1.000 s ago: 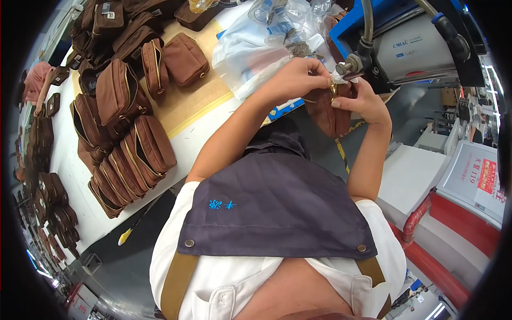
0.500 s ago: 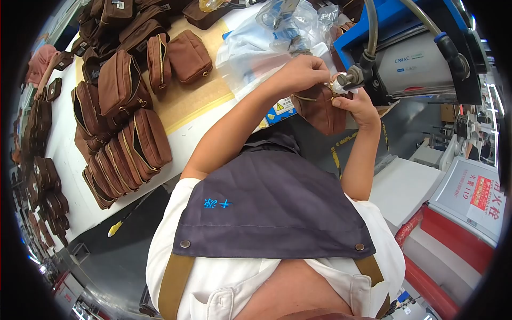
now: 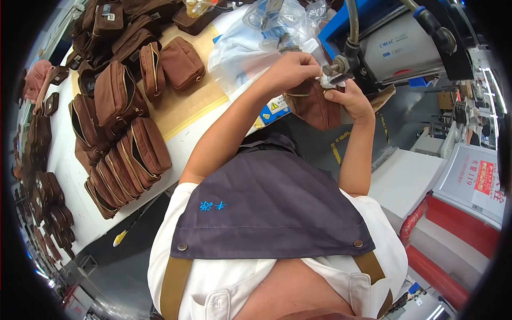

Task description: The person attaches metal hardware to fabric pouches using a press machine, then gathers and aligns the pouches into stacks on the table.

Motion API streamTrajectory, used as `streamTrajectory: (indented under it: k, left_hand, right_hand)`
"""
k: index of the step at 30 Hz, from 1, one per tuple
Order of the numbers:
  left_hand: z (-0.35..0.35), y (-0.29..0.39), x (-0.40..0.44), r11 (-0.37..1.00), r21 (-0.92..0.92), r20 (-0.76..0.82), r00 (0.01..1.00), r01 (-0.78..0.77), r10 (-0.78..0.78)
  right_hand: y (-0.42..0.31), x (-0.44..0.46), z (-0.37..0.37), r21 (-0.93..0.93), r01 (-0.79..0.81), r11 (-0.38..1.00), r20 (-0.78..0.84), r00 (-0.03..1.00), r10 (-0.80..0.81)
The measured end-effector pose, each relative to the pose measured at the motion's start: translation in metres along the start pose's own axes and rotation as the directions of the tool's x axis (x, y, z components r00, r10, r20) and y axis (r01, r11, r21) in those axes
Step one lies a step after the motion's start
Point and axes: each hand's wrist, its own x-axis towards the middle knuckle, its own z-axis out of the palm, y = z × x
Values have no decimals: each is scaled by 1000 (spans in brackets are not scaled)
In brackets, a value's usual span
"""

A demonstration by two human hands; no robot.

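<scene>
Under the metal tip of a pneumatic press (image 3: 336,69) hangs a brown zippered pouch (image 3: 318,109), gripped at its upper edge by both hands. My left hand (image 3: 292,69) has its fingers closed at the pouch's upper left, beside the press tip. On the other side, my right hand (image 3: 349,101) pinches the upper right edge, thumb in front. Some white material shows between the hands near the tip. The press and my fingers partly hide the pouch's top edge.
Several brown pouches (image 3: 122,96) stand in rows on the white table (image 3: 101,226) at left, with a darker pile behind. Clear plastic bags (image 3: 234,61) lie beyond my left hand. The press cylinder (image 3: 402,56) stands at right. A person in pink (image 3: 38,77) is at far left.
The view has turned slightly, so the press and pouch appear a little further left. Both hands keep their hold on the pouch at the press tip.
</scene>
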Motion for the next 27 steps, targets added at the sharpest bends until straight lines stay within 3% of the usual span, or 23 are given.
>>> streamTrajectory:
  k: [2,5,8,9,13,14,16,17,18,22,24,26,27]
  left_hand:
    - [0,2,-3,1000,-13,-7,1000,11,-11]
    - [-6,-7,1,999,35,45,999,-3,2]
    - [-8,-3,-4,998,62,46,999,-5,2]
    - [-9,-6,-2,998,60,79,997,-26,21]
    - [-6,-4,-8,998,45,73,996,-53,50]
    - [-8,-1,-13,996,93,60,998,-14,9]
    - [-10,-6,-23,963,254,-39,993,-94,107]
    - [-12,-3,-30,889,386,-80,951,-246,297]
    - [-17,-1,-37,776,508,-93,872,-373,480]
    - [-91,-29,-56,588,783,-356,628,-203,692]
    - [-129,-39,-72,585,811,-497,504,-20,706]
    - [-160,-46,-92,411,894,-445,447,177,776]
    - [-174,-53,-102,385,888,-459,446,250,768]
  right_hand:
    - [-11,-7,11,-30,3,1000,-24,1000,-4]
    - [-22,-18,22,-285,-35,958,-11,999,33]
    - [-38,-28,49,-607,37,794,-45,996,-81]
    - [-45,-31,63,-664,-8,747,-128,986,-103]
    - [-47,-38,90,-768,-29,640,-297,902,-314]
    - [-45,-41,86,-786,-63,615,-305,904,-298]
    - [-47,-43,74,-818,-122,563,-326,903,-279]
    - [-63,-51,70,-777,-195,598,-357,920,-163]
    - [-67,-60,63,-755,-144,640,-350,914,-207]
    - [-66,-95,18,-617,22,787,-314,910,-271]
    - [-71,-109,-10,-617,-1,787,-316,916,-247]
    - [-77,-114,-40,-672,-139,727,-420,880,-220]
    - [-76,-114,-57,-759,-242,605,-466,850,-244]
